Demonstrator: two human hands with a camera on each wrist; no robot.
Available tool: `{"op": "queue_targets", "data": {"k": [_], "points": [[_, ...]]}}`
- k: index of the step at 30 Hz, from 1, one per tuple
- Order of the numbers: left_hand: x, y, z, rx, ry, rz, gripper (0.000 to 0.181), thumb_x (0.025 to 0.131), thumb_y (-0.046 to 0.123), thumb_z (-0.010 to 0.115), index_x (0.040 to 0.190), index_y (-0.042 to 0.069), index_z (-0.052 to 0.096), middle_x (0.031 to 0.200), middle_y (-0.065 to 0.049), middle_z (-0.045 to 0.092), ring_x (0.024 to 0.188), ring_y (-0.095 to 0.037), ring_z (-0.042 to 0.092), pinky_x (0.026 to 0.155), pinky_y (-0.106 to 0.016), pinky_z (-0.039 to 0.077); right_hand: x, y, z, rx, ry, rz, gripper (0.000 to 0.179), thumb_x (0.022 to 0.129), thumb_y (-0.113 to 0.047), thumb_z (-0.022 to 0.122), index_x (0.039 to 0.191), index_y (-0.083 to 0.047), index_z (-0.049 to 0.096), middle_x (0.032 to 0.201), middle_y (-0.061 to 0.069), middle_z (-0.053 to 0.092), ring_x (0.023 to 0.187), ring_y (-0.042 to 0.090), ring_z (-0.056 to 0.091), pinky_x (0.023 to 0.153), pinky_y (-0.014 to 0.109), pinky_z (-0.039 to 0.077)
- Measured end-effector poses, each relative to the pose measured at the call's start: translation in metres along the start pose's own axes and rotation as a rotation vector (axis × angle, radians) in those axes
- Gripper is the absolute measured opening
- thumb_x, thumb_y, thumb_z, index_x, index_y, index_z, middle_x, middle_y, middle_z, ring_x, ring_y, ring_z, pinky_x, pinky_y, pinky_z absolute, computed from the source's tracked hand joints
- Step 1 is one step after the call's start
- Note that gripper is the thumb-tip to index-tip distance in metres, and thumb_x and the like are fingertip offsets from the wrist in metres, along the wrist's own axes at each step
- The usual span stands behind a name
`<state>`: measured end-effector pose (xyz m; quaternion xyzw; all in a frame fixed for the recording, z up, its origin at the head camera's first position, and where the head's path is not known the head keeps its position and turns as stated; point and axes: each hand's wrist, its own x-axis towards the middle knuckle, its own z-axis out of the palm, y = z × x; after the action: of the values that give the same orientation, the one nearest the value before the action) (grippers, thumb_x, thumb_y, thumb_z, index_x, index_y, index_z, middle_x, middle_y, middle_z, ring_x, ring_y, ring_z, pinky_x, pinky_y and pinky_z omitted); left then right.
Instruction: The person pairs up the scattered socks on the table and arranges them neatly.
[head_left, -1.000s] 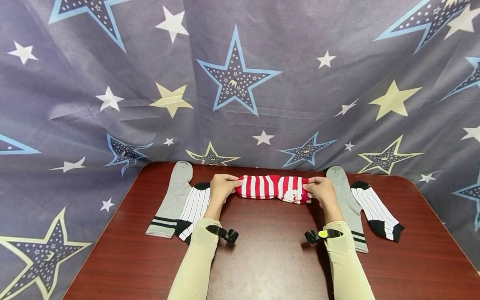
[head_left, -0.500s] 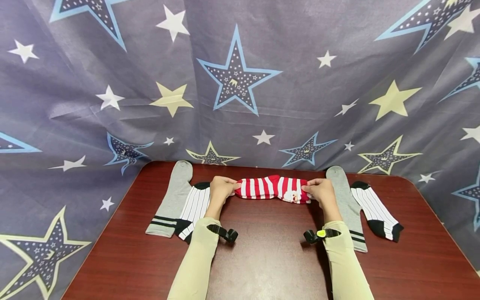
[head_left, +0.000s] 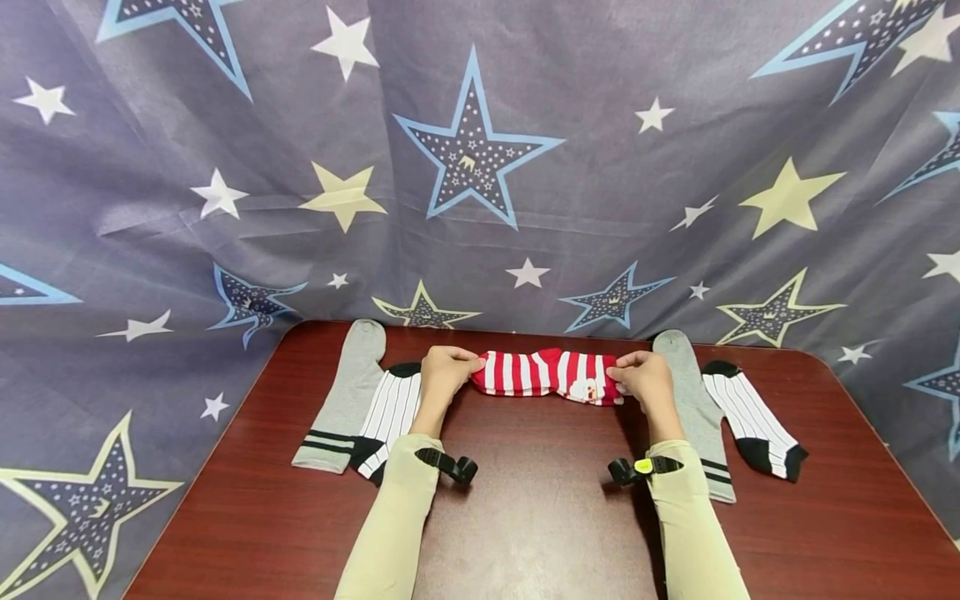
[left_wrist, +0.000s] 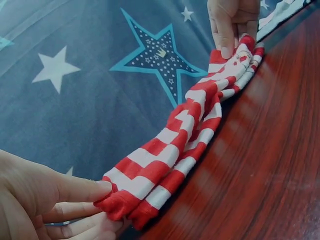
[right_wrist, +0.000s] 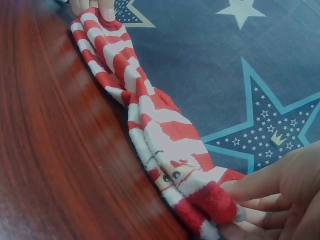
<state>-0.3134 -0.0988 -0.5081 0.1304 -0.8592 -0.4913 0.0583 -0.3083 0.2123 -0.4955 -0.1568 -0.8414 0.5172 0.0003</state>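
Note:
A pair of red-and-white striped socks (head_left: 517, 373), one laid along the other, stretches sideways near the table's far edge. My left hand (head_left: 441, 377) pinches their left end between thumb and fingers. At the right end, beside a Santa face, my right hand (head_left: 649, 385) pinches them the same way. Up close in the left wrist view, the two red ends of the socks (left_wrist: 165, 150) lie side by side by the left thumb. The right wrist view shows the Santa face (right_wrist: 172, 175) partly folded, near the right fingertips.
Left of the socks lie a grey sock (head_left: 347, 383) and a white striped sock with black ends (head_left: 393, 404), partly behind my left arm. A matching grey sock (head_left: 686, 392) and white striped sock (head_left: 750, 417) lie at right. A star-patterned cloth (head_left: 480, 267) hangs behind the table (head_left: 525, 517).
Almost nothing differs. Both hands keep hold of the striped socks in the same place, with only very slight shifts of the fingers.

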Motion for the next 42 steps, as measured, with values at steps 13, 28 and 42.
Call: {"op": "queue_targets", "data": {"k": [13,28,42], "points": [[0.001,-0.003,0.003,0.092,0.016,0.021,0.007,0.077,0.021,0.084,0.081,0.015,0.084,0.08,-0.004,0.079,0.09,-0.026,0.073,0.07,-0.033,0.053,0.001,0.006,0.001,-0.077,0.027,-0.061,0.014,0.085,0.0,0.074,0.091,0.011,0.069,0.061,-0.003,0.057,0.053,0.006,0.055,0.051,0.022,0.054],[0.0,0.007,0.005,0.059,-0.052,0.225,0.012,0.076,0.009,0.083,0.087,0.01,0.082,0.082,-0.007,0.079,0.077,-0.02,0.075,0.067,-0.03,0.055,-0.002,-0.005,-0.003,-0.204,0.0,-0.131,0.02,0.083,-0.01,0.08,0.094,0.006,0.075,0.067,0.0,0.067,0.056,0.007,0.054,0.053,0.022,0.044],[-0.002,0.0,0.014,0.127,-0.178,0.124,0.029,0.066,0.002,0.089,0.093,0.008,0.081,0.088,-0.009,0.077,0.083,-0.019,0.068,0.072,-0.027,0.052,0.003,0.006,0.003,-0.327,-0.052,-0.12,0.028,0.078,-0.011,0.087,0.098,0.001,0.072,0.087,0.013,0.071,0.08,0.025,0.057,0.071,0.031,0.041]]}}
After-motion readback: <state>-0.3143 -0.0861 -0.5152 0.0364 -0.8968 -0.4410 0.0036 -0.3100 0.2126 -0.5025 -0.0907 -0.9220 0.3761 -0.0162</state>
